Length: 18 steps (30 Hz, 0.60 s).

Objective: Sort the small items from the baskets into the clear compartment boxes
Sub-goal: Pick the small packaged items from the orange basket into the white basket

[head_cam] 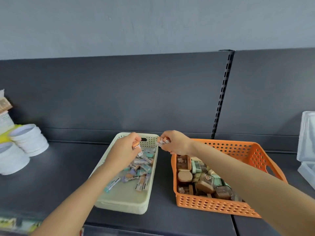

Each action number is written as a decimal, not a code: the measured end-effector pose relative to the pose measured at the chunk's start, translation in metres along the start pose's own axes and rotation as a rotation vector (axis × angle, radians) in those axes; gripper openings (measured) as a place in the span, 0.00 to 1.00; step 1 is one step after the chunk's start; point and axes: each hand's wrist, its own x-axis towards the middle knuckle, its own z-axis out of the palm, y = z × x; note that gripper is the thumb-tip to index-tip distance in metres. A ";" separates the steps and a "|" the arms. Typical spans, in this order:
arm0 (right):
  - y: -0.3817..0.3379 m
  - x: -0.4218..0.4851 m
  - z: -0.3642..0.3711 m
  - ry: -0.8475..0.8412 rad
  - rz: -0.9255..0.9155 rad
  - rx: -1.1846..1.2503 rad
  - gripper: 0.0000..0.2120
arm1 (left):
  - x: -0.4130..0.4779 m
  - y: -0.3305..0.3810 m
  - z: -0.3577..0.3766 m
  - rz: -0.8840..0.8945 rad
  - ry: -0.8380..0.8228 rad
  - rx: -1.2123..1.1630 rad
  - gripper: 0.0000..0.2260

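Evidently gathering matches: beside the orange perforated plastic basket (213, 206), over the cream perforated plastic basket (119, 204), well apart from the clear plastic compartment box (306, 133) at right, the left hand (124, 150) and right hand (175, 143) each pinch a small orange-capped tube (137, 147).

We identify the cream basket (122, 200) as perforated moulded plastic with a matt finish. The orange basket (213, 204) is the same kind of plastic, with a slight sheen. The small wrapped items (141, 167) carry glossy clear film; the cases (204, 183) look like glossy hard plastic. The clear boxes (306, 137) are smooth translucent plastic. We read the shelf (51, 176) and slotted upright (222, 92) as dark, matt painted metal. The wall (153, 23) shows matt, faintly uneven paint. The white round containers (30, 138) look smooth and satin.
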 end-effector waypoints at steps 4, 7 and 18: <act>-0.017 0.020 0.024 -0.009 -0.095 -0.069 0.13 | -0.011 -0.023 -0.011 -0.074 -0.025 0.080 0.10; -0.027 0.030 0.037 -0.029 -0.144 -0.089 0.14 | -0.017 -0.034 -0.013 -0.113 -0.037 0.081 0.13; -0.018 0.017 0.033 -0.053 -0.126 -0.018 0.35 | -0.021 -0.031 -0.009 -0.082 -0.108 0.014 0.23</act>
